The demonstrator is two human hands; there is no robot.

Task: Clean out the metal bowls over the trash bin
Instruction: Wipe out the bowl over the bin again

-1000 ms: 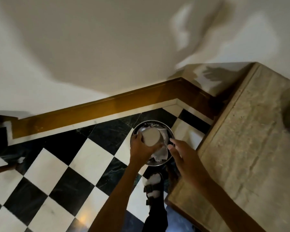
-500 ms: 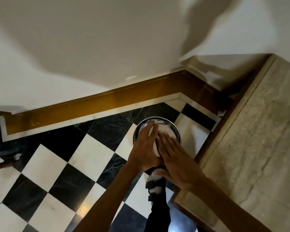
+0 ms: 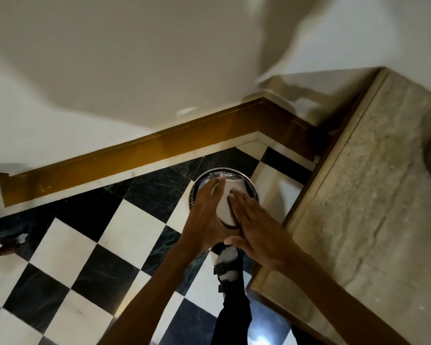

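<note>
Near the middle of the frame, the left hand (image 3: 207,215) grips a small pale upturned metal bowl (image 3: 225,207) by its side, directly above the round steel trash bin (image 3: 244,178) standing on the black-and-white chequered floor (image 3: 85,235). The right hand (image 3: 254,227) lies flat and open, fingers (image 3: 237,202) pressed against the bowl's base. If that palm pushes or taps too hard, I reckon the bowl could slip from the one-handed hold and drop into the bin; scraps could also miss the narrow rim and land by the sandalled foot (image 3: 228,265). The grey stone surface (image 3: 358,195) fills the right.
</note>
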